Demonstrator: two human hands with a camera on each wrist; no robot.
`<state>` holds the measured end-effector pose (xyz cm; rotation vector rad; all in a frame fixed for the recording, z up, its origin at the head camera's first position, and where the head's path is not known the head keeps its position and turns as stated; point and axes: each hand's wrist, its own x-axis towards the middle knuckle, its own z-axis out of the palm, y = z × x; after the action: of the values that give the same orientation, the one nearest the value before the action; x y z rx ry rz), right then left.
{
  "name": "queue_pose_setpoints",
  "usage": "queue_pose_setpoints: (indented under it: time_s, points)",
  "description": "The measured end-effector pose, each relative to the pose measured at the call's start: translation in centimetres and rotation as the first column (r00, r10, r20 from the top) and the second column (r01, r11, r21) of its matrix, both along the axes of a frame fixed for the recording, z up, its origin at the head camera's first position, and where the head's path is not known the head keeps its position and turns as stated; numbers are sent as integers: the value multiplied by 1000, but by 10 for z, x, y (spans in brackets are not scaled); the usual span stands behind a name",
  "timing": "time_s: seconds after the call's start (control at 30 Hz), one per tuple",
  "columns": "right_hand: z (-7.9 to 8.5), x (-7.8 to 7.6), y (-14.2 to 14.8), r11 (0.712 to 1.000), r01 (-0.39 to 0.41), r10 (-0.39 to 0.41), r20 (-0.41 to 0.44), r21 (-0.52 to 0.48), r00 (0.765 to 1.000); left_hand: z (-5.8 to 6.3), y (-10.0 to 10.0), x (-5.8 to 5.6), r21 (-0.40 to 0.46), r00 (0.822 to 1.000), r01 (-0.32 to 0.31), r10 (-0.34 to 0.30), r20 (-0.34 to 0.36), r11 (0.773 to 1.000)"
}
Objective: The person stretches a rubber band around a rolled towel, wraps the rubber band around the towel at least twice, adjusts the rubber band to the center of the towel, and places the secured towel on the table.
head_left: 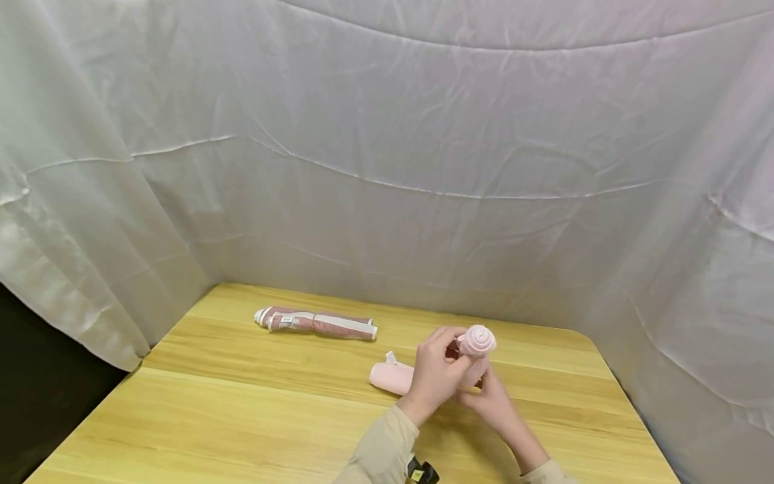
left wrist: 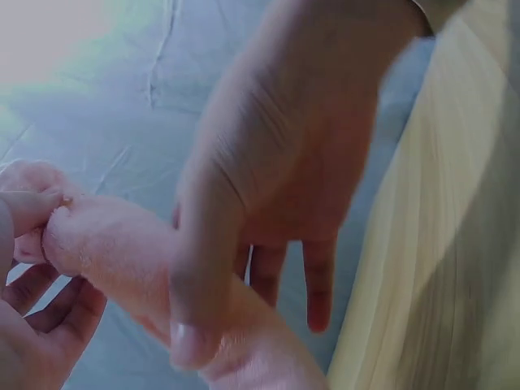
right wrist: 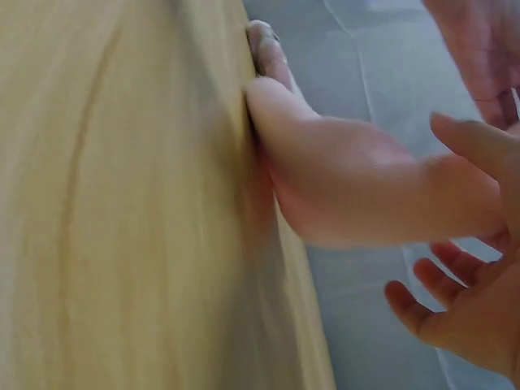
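Note:
A pink rolled towel [head_left: 476, 376] is raised above the table, its spiral end tipped toward the head camera. My left hand [head_left: 437, 370] pinches it near that end. At the left fingertips, the left wrist view shows a narrowed neck and a small gold-coloured spot [left wrist: 67, 201]. Lower on the roll, my right hand [head_left: 492, 401] straddles it, thumb on one side and spread fingers on the other, as the right wrist view also shows. A pink rolled section [head_left: 390, 378] with a white tag rests on the table; the left hand hides whether both pieces join.
Farther back on the wooden table [head_left: 242, 410] lies a red-and-white striped rolled towel [head_left: 323, 324], cinched at its middle. A grey curtain [head_left: 387, 242] hangs around the table's back and sides. A black object [head_left: 423, 472] shows beside the left sleeve.

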<state>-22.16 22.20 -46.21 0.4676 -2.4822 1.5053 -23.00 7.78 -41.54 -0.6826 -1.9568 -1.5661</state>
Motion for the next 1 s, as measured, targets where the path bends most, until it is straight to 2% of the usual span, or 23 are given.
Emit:
queue_pose_setpoints:
  time_s: [0.13, 0.27, 0.33, 0.5, 0.57, 0.7, 0.83, 0.93, 1.0]
  points:
    - [1, 0, 1, 998, 57, -57, 8, -29, 998, 3, -1, 0, 107, 994, 47, -57, 89, 993]
    - [4, -3, 9, 996, 86, -87, -18, -32, 996, 3, -4, -3, 170, 989, 30, -54, 138, 985]
    - [7, -4, 14, 995, 95, -96, -40, -15, 995, 2, -7, -5, 163, 991, 1, -22, 131, 987]
    - [16, -5, 25, 985, 142, -131, -116, 96, 985, 1, -16, -11, 80, 992, -115, 110, 55, 990]
    - [20, -5, 30, 975, 170, -147, -156, 145, 977, 1, -19, -12, 70, 991, -134, 131, 36, 989]
    - [27, -4, 38, 943, 246, -189, -250, 222, 950, 0, -23, -15, 66, 993, -116, 115, 15, 991]
    - [32, -4, 44, 920, 300, -203, -347, 252, 915, -1, -24, -17, -15, 991, -128, 127, -38, 992]
    - [34, -4, 47, 909, 334, -200, -442, 250, 875, -2, -25, -18, -87, 987, -152, 146, -73, 984]
    - [34, -5, 49, 898, 362, -190, -523, 250, 831, -2, -25, -18, -109, 986, -153, 145, -82, 982]
